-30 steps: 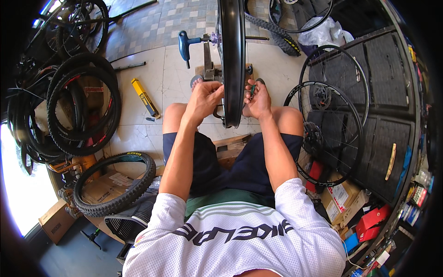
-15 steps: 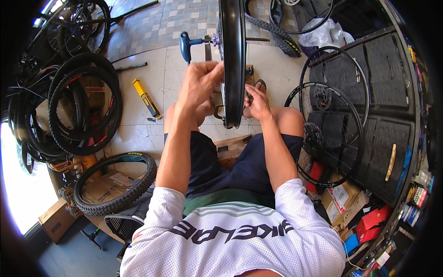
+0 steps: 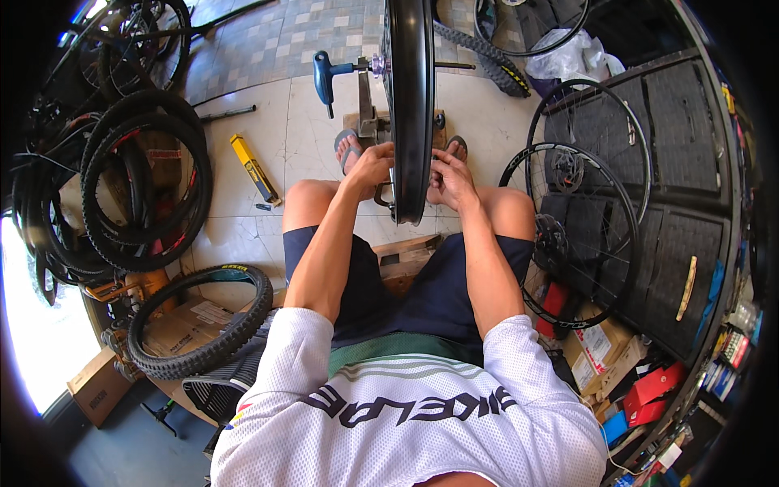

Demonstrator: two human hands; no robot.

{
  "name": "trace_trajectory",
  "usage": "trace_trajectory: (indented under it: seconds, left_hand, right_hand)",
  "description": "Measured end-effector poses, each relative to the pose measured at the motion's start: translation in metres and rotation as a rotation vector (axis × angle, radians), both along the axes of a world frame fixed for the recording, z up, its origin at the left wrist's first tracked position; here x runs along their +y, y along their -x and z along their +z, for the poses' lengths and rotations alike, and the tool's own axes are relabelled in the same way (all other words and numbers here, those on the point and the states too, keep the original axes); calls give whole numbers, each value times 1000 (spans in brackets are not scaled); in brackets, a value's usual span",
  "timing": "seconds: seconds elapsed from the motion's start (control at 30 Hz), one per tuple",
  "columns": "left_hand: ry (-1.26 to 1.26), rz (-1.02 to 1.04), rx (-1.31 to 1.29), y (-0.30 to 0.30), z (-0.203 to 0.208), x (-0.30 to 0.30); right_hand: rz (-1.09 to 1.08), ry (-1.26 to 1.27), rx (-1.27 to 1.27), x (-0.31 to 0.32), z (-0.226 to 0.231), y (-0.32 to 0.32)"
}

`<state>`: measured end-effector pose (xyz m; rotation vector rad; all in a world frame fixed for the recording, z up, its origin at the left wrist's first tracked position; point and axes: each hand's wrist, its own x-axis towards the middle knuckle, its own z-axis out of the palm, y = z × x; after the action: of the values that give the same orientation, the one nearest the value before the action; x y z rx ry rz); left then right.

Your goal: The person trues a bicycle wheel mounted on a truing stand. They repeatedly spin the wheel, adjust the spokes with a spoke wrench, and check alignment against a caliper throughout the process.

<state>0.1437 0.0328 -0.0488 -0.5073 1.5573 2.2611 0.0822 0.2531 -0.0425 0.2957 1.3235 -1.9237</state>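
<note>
A black bicycle wheel (image 3: pixel 412 114) stands upright and edge-on between my knees, held in a metal stand (image 3: pixel 367 114). My left hand (image 3: pixel 371 167) is at the wheel's left side, its fingers drawn together and their tips hidden by the rim. On the other side my right hand (image 3: pixel 454 177) is closed, fingers bent in a pinch close to the rim; what they hold is too small to make out. A blue-handled hex key (image 3: pixel 323 79) sticks out leftward from the hub, and a thin axle rod (image 3: pixel 454 66) shows on the right.
A yellow box (image 3: pixel 253 166) lies on the tiled floor to the left. Several tyres (image 3: pixel 97 183) hang at the far left, with a loose tyre (image 3: pixel 142 349) on cartons nearer me. Spare wheels (image 3: pixel 637 235) lean against dark drawers (image 3: pixel 673 276) at right.
My left hand has moved down and slightly right along the wheel, from near the hub to level with my right hand. My right hand stays beside the rim with its fingers shifted slightly.
</note>
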Motion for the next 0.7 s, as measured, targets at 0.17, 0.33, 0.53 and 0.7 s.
trace_trajectory:
  seconds: [0.17,0.33,0.53,0.7]
  left_hand:
    - [-9,64,-21,31,-28,16]
    - [274,129,74,38,-30,18]
    - [197,177,231,38,-48,22]
    - [189,182,232,22,-65,14]
  right_hand:
    - [-34,-97,42,20,-14,2]
    - [13,-75,54,10,-9,0]
    - [37,-167,86,8,-10,-2]
    - [56,-284,125,-1,0,-7]
